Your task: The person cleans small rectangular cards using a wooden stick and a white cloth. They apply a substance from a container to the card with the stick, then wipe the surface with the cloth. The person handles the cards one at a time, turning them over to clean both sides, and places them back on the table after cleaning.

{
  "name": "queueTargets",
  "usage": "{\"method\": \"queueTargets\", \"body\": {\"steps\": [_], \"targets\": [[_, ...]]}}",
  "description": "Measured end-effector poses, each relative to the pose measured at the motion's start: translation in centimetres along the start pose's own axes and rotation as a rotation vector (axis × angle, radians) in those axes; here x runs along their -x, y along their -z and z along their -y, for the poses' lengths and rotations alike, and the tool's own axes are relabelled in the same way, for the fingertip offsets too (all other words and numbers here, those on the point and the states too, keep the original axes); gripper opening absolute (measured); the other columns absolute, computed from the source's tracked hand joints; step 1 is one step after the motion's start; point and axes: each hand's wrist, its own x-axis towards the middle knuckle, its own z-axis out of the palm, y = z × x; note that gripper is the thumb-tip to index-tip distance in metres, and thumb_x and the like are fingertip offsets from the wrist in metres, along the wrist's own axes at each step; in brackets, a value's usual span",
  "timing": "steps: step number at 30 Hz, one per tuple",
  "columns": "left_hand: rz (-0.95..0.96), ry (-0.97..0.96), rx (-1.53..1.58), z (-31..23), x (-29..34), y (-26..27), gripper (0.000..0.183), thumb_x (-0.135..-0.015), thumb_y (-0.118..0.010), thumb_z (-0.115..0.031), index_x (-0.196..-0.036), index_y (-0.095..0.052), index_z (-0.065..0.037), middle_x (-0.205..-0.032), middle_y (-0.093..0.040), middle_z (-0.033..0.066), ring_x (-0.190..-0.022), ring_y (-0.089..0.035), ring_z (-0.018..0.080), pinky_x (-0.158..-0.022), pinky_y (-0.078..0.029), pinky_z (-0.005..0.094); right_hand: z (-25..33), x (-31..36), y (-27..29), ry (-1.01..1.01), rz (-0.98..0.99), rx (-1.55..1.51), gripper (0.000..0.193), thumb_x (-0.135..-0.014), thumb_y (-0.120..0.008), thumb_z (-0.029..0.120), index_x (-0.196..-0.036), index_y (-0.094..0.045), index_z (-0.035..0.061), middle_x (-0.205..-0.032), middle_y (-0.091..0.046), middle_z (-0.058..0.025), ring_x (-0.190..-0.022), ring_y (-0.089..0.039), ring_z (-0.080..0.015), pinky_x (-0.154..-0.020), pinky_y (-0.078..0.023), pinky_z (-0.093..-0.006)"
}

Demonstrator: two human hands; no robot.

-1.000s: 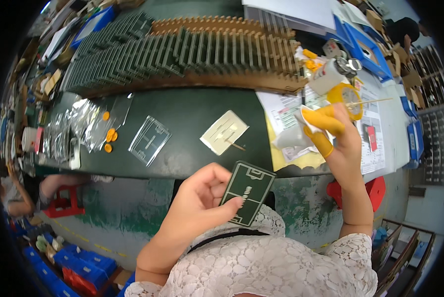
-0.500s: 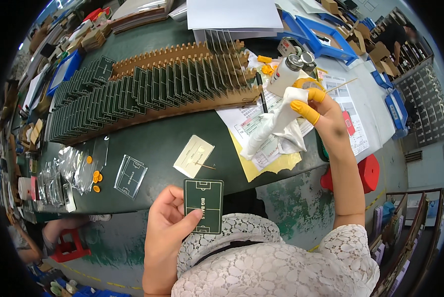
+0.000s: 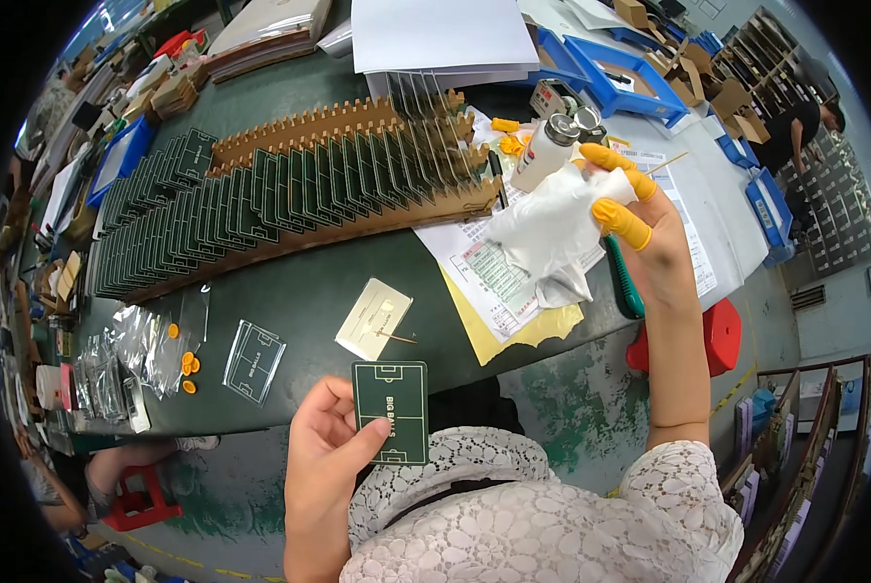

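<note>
Between the thumb and fingers of my left hand (image 3: 330,437) is a dark green card (image 3: 406,413) with white pitch lines, held upright near the table's front edge. My right hand (image 3: 649,219), in yellow finger cots, pinches a white cloth (image 3: 552,223) that hangs down over the papers. A thin wooden stick (image 3: 671,162) sticks out past those fingers. Just behind the cloth stands a white bottle (image 3: 546,154) with a metal cap. On the table beyond my left hand lie a cream card (image 3: 373,319) with a small stick on it and a green card in a clear sleeve (image 3: 254,361).
A long slotted cardboard rack (image 3: 304,233) full of green cards spans the table. Clear plastic bags (image 3: 144,335) and several orange cots (image 3: 190,363) lie at the left. Blue trays (image 3: 622,83) sit at the back right. A red stool (image 3: 721,335) stands beside the table; another person (image 3: 795,131) is farther right.
My right hand has lifted the white cloth slightly and spread it out, off the papers' lower part. The view has shifted a little; my left hand keeps the green card.
</note>
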Motion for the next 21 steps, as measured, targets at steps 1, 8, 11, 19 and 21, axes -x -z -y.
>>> {"method": "queueTargets", "body": {"steps": [1,8,11,19,21], "targets": [[0.002,-0.004,0.001,0.0,0.0,0.1,0.018,-0.082,-0.059,0.009,-0.097,-0.052,0.001,-0.099,-0.065,0.0106,-0.091,-0.061,0.0112,-0.082,-0.048,0.0251,0.0,0.0,0.0,-0.016,0.014,-0.021,0.038,-0.084,-0.071,0.007,-0.119,-0.058,0.0007,-0.109,-0.064,-0.0055,-0.1,-0.06,-0.0142,-0.087,-0.048,-0.0276],[0.01,-0.032,0.047,0.4,-0.1,1.0,0.019,-0.081,-0.059,0.01,-0.096,-0.052,0.001,-0.099,-0.065,0.0111,-0.091,-0.061,0.0116,-0.081,-0.049,0.0258,-0.5,-2.1,1.0,0.114,-0.133,0.536,0.023,-0.083,-0.07,0.006,-0.106,-0.066,0.0035,-0.099,-0.065,-0.0042,-0.094,-0.059,-0.0138,-0.082,-0.045,-0.0287],[0.01,-0.037,0.062,0.6,0.0,1.5,0.019,-0.081,-0.059,0.01,-0.096,-0.052,0.001,-0.099,-0.065,0.0111,-0.09,-0.061,0.0115,-0.081,-0.049,0.0258,-0.9,-3.6,1.6,0.428,-0.214,1.014,0.016,-0.078,-0.071,0.004,-0.094,-0.071,0.0076,-0.09,-0.063,-0.0033,-0.088,-0.058,-0.0175,-0.078,-0.041,-0.033],[0.004,-0.022,0.053,0.2,-0.3,1.0,0.018,-0.082,-0.059,0.009,-0.096,-0.052,0.001,-0.099,-0.065,0.0108,-0.091,-0.061,0.0112,-0.081,-0.049,0.0255,-2.4,-6.6,2.5,0.815,-0.191,1.664,0.018,-0.072,-0.069,0.01,-0.089,-0.074,0.0122,-0.085,-0.058,-0.0006,-0.083,-0.052,-0.019,-0.078,-0.036,-0.0349],[0.007,-0.029,0.057,0.4,-0.4,1.2,0.018,-0.083,-0.059,0.009,-0.097,-0.052,0.001,-0.099,-0.064,0.0108,-0.091,-0.061,0.0113,-0.082,-0.048,0.0255,-2.7,-7.4,2.4,0.864,-0.179,1.719,0.015,-0.072,-0.067,0.011,-0.086,-0.073,0.0113,-0.086,-0.058,-0.0006,-0.085,-0.053,-0.0189,-0.078,-0.037,-0.0359]]}}
